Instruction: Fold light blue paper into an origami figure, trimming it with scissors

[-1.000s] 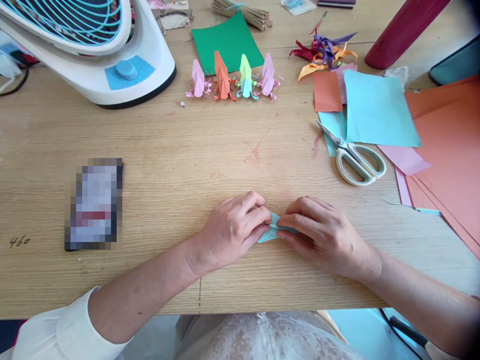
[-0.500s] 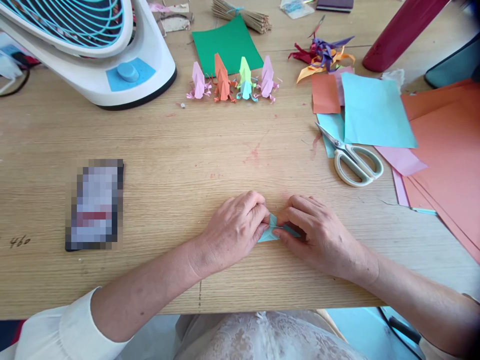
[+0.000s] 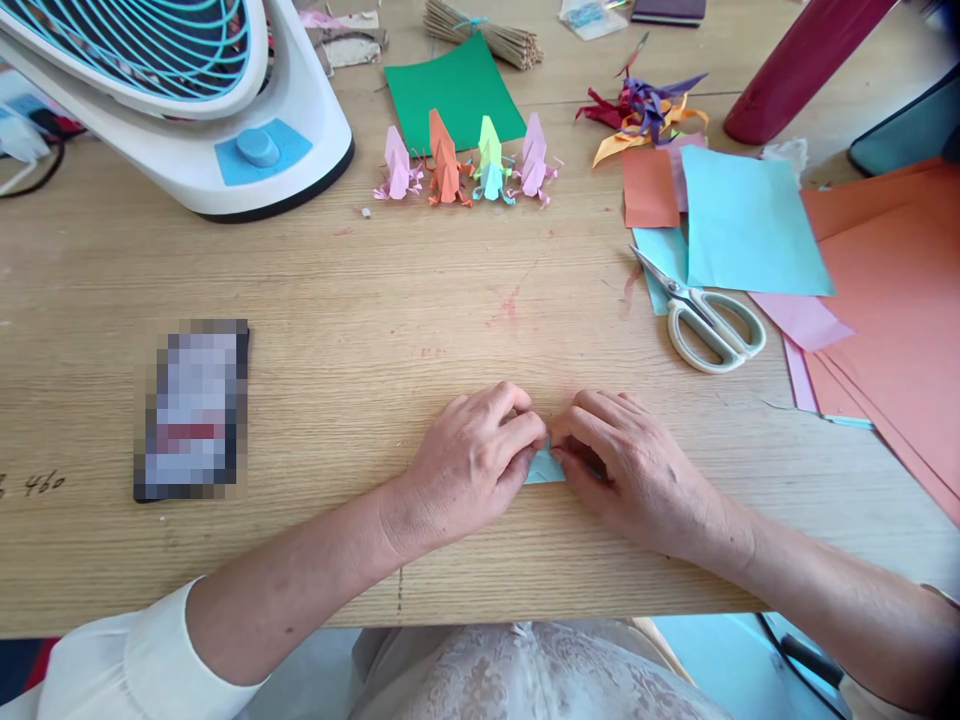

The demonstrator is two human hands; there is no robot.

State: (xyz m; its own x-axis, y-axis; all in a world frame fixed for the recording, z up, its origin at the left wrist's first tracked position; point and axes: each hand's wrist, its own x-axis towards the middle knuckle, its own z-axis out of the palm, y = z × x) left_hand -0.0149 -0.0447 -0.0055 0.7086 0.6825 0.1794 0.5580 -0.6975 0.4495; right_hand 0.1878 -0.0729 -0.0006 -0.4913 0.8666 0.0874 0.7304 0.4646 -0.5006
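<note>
One left hand [image 3: 476, 455] and one right hand [image 3: 637, 470] face each other, thumbs and fingertips closed in a pinch on one small folded piece of light-blue paper [image 3: 545, 470], at the near part of the light-brown wood-grain table [image 3: 337, 350]; the fingers hide much of it, so its full shape cannot be told. To the left lies one dark-edged rectangular device with a pixelated face [image 3: 195, 410]. To the right, one pair of white-handled metal scissors [image 3: 697, 299] rests partly over a light-blue sheet, beside one larger light-blue paper square [image 3: 757, 220], one small orange paper square [image 3: 651, 188] and several big orange paper sheets [image 3: 900, 320], overlapping too much to count. Beyond the hands, four folded paper figures [image 3: 445, 165] stand in a row, two pink, one orange, one green-and-blue, partly blocking one dark-green paper sheet [image 3: 457, 90]. One white fan with blue grille [image 3: 300, 130] stands far left, one dark-red cylinder [image 3: 799, 75] far right.
</note>
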